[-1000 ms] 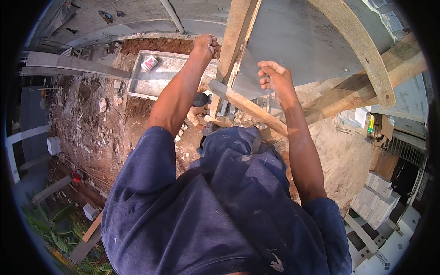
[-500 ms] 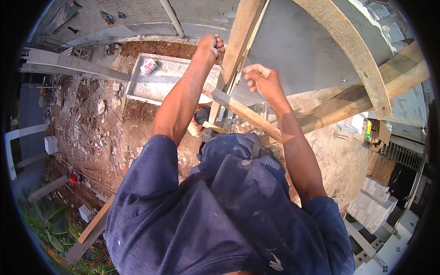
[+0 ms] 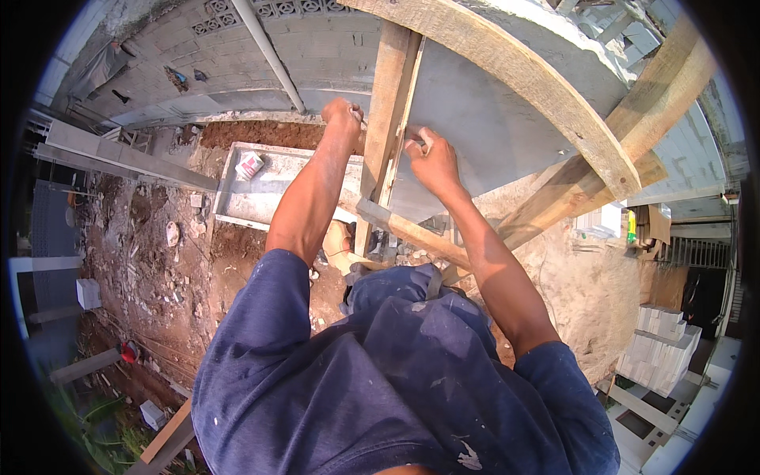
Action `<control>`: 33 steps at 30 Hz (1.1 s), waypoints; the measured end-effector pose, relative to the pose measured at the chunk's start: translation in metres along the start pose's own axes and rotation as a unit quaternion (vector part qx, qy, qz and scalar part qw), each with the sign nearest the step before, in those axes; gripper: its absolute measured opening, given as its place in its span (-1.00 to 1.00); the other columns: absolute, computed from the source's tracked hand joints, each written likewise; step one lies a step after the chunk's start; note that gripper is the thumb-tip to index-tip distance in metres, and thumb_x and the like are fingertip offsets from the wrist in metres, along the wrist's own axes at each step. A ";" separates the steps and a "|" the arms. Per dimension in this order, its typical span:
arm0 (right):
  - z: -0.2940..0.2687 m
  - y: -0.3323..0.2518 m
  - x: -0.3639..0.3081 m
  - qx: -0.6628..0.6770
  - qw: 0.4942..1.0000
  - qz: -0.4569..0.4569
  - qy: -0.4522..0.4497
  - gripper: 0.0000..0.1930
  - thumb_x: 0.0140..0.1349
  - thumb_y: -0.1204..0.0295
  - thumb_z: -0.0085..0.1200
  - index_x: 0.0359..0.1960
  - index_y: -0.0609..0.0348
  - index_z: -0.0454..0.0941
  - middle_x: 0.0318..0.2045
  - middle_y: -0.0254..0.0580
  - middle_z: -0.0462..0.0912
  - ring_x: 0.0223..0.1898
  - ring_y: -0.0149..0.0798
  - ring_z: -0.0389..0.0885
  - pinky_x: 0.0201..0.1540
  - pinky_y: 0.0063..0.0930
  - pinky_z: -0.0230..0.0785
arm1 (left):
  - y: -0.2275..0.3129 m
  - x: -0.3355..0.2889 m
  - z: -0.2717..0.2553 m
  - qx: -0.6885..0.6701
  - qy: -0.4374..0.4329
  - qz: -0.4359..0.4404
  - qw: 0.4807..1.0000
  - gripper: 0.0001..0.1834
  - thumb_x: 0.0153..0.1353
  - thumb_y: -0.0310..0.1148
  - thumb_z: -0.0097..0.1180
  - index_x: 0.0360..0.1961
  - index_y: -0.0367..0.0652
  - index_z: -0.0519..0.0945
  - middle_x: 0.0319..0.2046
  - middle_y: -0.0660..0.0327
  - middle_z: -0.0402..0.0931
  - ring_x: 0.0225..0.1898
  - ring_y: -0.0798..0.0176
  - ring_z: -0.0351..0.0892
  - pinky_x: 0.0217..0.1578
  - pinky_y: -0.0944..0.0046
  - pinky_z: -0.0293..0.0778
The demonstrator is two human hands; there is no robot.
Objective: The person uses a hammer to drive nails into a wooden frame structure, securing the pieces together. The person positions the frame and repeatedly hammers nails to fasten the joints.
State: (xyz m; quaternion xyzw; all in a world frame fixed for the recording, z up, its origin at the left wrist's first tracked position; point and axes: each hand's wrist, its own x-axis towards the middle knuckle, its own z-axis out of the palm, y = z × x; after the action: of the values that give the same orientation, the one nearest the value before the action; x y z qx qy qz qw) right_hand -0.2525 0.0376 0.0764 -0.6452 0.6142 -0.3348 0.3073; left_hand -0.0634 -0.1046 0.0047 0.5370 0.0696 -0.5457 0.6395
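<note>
Both my arms reach forward on either side of an upright timber post [image 3: 386,111]. My left hand [image 3: 343,115] is closed in a pinch to the left of the post, apart from it. Whatever its fingers hold, if anything, is too small to make out. To the post's right, my right hand [image 3: 434,158] is closed with curled fingers near a thin strip [image 3: 401,119] along the post's edge. Its fingertips are partly hidden, and I cannot tell what is in them. A shorter timber [image 3: 416,233] crosses the post's lower part below my hands.
A curved board [image 3: 522,63] and a thick slanting beam [image 3: 570,186] stand at the right, before a smooth grey wall panel [image 3: 483,119]. A shallow trough [image 3: 277,218] with a small packet [image 3: 249,165] lies left on rubble-strewn soil. Stacked pale blocks [image 3: 661,348] are far right.
My view has tilted up, showing more of the back wall. Both hands have shifted slightly left in the picture, and my right hand has turned, its fingers nearer the post.
</note>
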 end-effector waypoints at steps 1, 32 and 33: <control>0.003 -0.004 0.002 -0.054 0.998 -0.040 0.015 -0.63 0.15 0.41 0.05 -0.05 0.39 0.59 -0.21 0.28 0.65 -0.10 0.17 0.64 0.01 -0.11 0.46 | 0.000 -0.004 -0.002 -0.002 0.006 -0.006 1.000 -0.93 0.23 -0.56 -0.13 -0.42 -0.23 0.35 -0.63 0.16 0.32 -0.72 0.27 0.30 -0.74 0.26 0.20; -0.025 -0.021 0.048 0.466 0.801 0.276 -0.253 -0.48 0.02 0.64 -0.21 0.08 0.66 0.41 -0.17 0.08 0.57 -0.31 -0.27 0.53 -0.22 -0.31 0.50 | 0.010 -0.085 -0.009 0.233 -0.366 -0.026 0.901 -0.71 0.30 -0.31 0.07 -0.09 -0.32 0.56 -0.37 0.02 0.60 -0.47 0.07 0.64 -0.55 0.08 0.58; -0.025 -0.021 0.047 0.438 0.824 0.270 -0.238 -0.51 0.03 0.63 -0.21 0.04 0.64 0.45 -0.19 0.06 0.58 -0.34 -0.30 0.51 -0.26 -0.36 0.49 | 0.010 -0.085 -0.010 0.235 -0.376 -0.026 0.896 -0.73 0.29 -0.25 0.15 -0.15 -0.25 0.60 -0.40 0.10 0.61 -0.48 0.13 0.63 -0.54 0.13 0.57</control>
State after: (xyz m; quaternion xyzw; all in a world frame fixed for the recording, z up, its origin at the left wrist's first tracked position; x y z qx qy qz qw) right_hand -0.2595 -0.0081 0.1112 -0.3111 0.4607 -0.3081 0.7721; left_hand -0.0842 -0.0457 0.0635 0.4240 -0.2925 -0.7242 0.4586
